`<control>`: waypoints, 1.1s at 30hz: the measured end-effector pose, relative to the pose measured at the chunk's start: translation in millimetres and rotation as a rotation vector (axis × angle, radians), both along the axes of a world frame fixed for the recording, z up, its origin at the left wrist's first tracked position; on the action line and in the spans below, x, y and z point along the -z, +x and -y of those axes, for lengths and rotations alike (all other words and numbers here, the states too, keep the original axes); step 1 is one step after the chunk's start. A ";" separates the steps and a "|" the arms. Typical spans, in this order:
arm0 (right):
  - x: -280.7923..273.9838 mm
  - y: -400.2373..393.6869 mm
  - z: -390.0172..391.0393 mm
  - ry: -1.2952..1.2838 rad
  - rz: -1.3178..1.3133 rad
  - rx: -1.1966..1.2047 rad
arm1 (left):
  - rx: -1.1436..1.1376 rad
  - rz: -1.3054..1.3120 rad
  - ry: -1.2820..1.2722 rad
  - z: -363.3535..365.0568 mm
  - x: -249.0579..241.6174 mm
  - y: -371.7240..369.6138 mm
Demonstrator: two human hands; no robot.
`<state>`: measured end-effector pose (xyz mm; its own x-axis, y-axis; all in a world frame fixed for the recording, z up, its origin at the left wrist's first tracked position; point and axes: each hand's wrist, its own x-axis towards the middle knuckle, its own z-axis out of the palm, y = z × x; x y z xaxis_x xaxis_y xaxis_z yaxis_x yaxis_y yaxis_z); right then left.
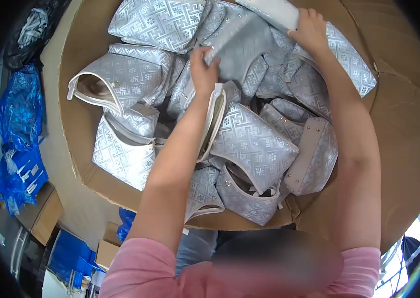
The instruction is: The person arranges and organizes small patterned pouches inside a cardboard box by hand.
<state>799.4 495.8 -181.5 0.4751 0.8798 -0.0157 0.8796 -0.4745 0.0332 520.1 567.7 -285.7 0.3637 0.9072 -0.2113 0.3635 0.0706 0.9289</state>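
Observation:
Silver-white patterned handbags fill a large cardboard box in front of me. My left hand (205, 72) reaches to the middle of the pile, its thumb and fingers closed on the near left edge of a grey-silver handbag (242, 47), which is blurred. At the far right side of the pile, my right hand (311, 31) grips the end of another handbag (272, 12) by its pale base; the top of that bag is cut off by the frame. Beneath my right wrist lies a patterned handbag (351, 59). An open-topped handbag (254, 144) rests between my forearms.
The cardboard box (78, 164) surrounds the handbags, with a broad cardboard side (398, 124) at right. Blue plastic bags (20, 107) and a black plastic bag (31, 37) are on the left. Small cardboard boxes (48, 213) stand at lower left.

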 end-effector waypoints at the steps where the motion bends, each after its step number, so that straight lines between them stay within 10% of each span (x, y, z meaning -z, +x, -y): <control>1: 2.0 4.8 6.1 0.091 -0.052 -0.025 | -0.009 0.002 0.003 4.7 -2.3 -8.2; 3: 5.9 10.4 17.3 0.294 -0.123 -0.067 | 0.251 0.308 0.148 11.4 -9.6 -28.6; 12: -4.0 7.6 57.5 0.454 -0.363 0.186 | 0.676 0.009 -0.392 -83.5 -38.4 23.8; 18: 2.6 12.8 66.6 0.529 -0.405 0.185 | 0.746 -0.396 0.751 -29.7 95.7 93.9; 27: 0.5 18.2 57.3 0.832 -0.912 0.158 | 0.998 -0.277 0.218 16.1 -50.8 16.6; 33: -17.3 -5.0 32.9 0.512 -1.587 0.265 | 1.106 -0.288 0.114 34.1 -85.5 -3.4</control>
